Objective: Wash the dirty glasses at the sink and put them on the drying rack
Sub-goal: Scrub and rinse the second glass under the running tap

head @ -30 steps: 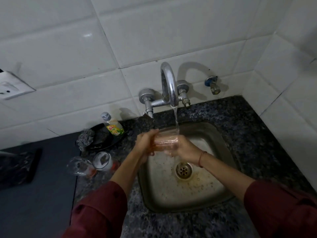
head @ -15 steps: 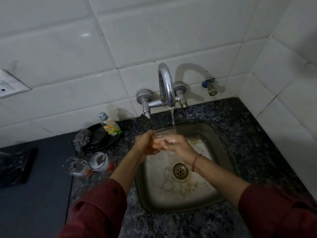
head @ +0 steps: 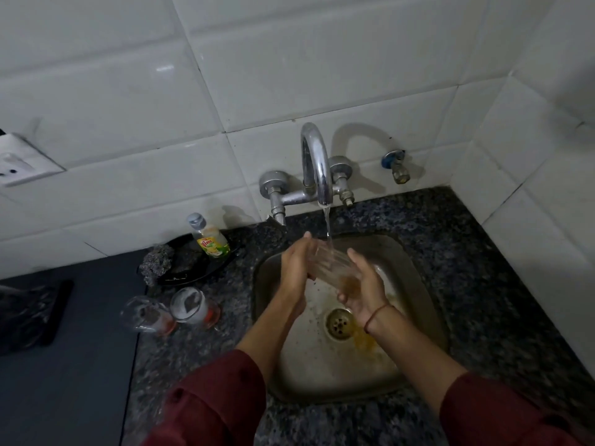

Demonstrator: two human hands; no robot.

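Note:
A clear glass (head: 331, 265) with an orange residue at its bottom is tilted between my two hands over the steel sink (head: 415, 284). My left hand (head: 294, 268) presses flat on its left side and my right hand (head: 363, 284) cups its base from the right. Water runs from the chrome tap (head: 317, 162) onto the glass's rim. Two more dirty glasses (head: 146, 315) (head: 193, 305) lie on their sides on the granite counter left of the sink, both with reddish dregs.
A dish soap bottle (head: 209, 238) and a steel scrubber (head: 157, 262) rest on a black dish behind the lying glasses. A black tray (head: 29, 313) lies at far left. The drain (head: 338, 323) sits under my right wrist. Tiled walls close in behind and to the right.
The glass has tipped from nearly upright to slanted, its mouth toward the tap. My right hand slid from over its rim to under its base. Orange liquid now streaks the sink near the drain.

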